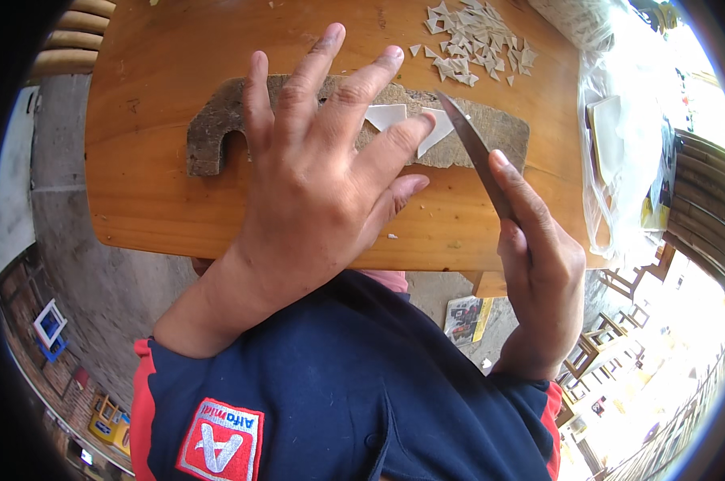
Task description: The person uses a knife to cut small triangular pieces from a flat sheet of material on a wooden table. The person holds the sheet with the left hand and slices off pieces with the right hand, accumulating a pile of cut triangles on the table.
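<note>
We see the left hand [310, 184], fingers spread apart, partly covering a flat white triangular piece [437, 135] on a worn grey-brown wooden board [494, 124], while the right hand [543, 260] clamps a long grey metal knife [478, 152] — its handle hidden, contact with the piece unclear.

a white letter [218, 450] and small lettering [238, 419] on the red patch [192, 455] of a dark blue shirt [322, 361]
</note>
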`<state>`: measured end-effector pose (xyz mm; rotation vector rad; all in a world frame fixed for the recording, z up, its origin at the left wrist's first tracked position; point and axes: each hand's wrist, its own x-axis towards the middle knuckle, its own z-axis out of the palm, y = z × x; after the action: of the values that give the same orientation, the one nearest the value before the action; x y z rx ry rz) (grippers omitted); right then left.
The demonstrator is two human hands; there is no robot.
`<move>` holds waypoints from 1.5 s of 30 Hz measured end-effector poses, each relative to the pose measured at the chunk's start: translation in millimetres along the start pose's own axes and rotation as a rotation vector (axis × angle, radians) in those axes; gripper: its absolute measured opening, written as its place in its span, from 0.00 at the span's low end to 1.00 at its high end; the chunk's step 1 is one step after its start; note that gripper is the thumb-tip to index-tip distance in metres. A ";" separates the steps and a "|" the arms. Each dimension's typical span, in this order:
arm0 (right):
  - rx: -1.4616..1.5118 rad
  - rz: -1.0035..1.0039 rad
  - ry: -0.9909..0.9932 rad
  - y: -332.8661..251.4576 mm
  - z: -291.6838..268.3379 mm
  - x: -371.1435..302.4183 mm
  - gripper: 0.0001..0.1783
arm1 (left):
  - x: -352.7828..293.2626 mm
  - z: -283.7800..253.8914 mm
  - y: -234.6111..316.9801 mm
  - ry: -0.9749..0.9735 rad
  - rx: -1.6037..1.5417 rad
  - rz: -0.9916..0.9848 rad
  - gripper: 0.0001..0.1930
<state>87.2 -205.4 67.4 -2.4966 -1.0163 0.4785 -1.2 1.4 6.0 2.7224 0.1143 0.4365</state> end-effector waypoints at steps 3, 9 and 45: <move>-0.089 -0.039 -0.011 2.3 3.0 5.5 0.30 | -3.2 3.0 -3.1 -0.019 -0.009 -0.011 0.20; -0.141 -0.029 -0.049 2.0 2.5 13.6 0.34 | -3.0 3.3 -5.2 -0.012 -0.001 -0.018 0.20; -0.184 -0.078 -0.066 -9.7 4.4 18.4 0.39 | -4.8 1.9 -2.9 0.038 0.074 -0.027 0.17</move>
<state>92.0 -184.8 65.4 -2.6042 -1.2289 0.4652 -5.2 2.8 1.7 2.7824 0.1806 0.4850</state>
